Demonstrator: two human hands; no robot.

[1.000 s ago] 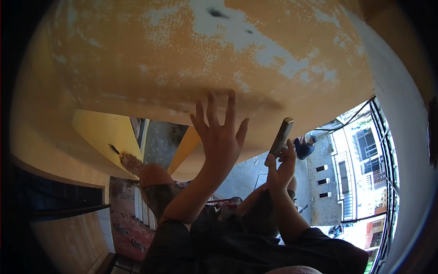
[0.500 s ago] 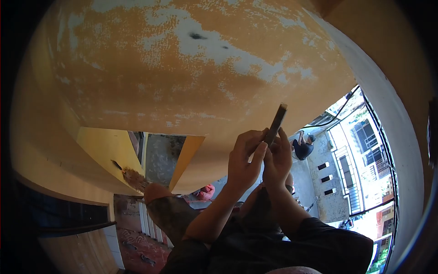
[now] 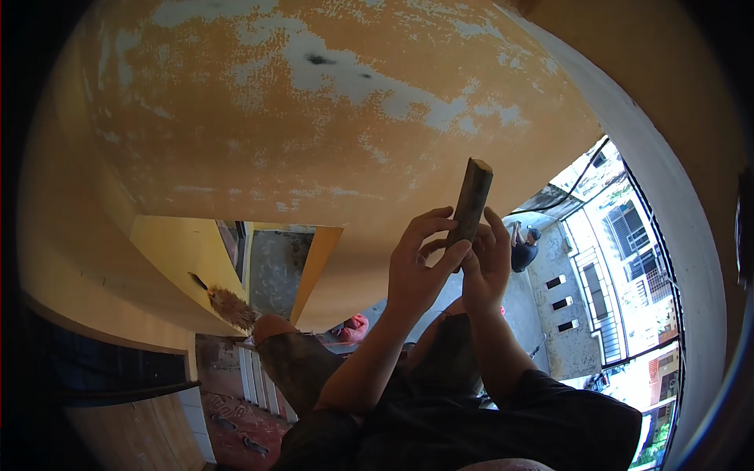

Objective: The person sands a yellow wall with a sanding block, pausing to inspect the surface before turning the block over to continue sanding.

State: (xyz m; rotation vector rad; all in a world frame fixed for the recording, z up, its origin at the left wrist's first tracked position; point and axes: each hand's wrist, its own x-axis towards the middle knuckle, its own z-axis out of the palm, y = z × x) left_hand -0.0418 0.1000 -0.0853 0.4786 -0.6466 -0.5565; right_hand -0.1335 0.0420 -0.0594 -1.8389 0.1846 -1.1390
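Brown, worn-looking, the block [image 3: 473, 196] stands tilted between the two hands, its upper end free and leaning a little rightward. The left hand [image 3: 420, 263] has its thumb and fingers drawn in on the lower end; the right hand [image 3: 487, 271] curls narrow around the same end from the other side, its thumb mostly hidden. Held this low, the block could probably tip, so a firm, even squeeze from both sides would suit it, with fingertips kept off the long bare face. Whether anything is wrapped around it, I cannot tell.

Beneath the arms are dark shorts [image 3: 292, 369]. Beyond the block spreads the orange wall [image 3: 236, 157], mottled with pale patches, two dark marks near its top edge. In view, the block overlaps its lower right part, well apart from the lower left corner. Below the lower left edge, a duster [image 3: 232, 308] rests against yellow.

Farther off, a person [image 3: 524, 253] in dark clothes is low on the grey floor [image 3: 512, 302], and past them stands a bright gate [image 3: 594, 292].
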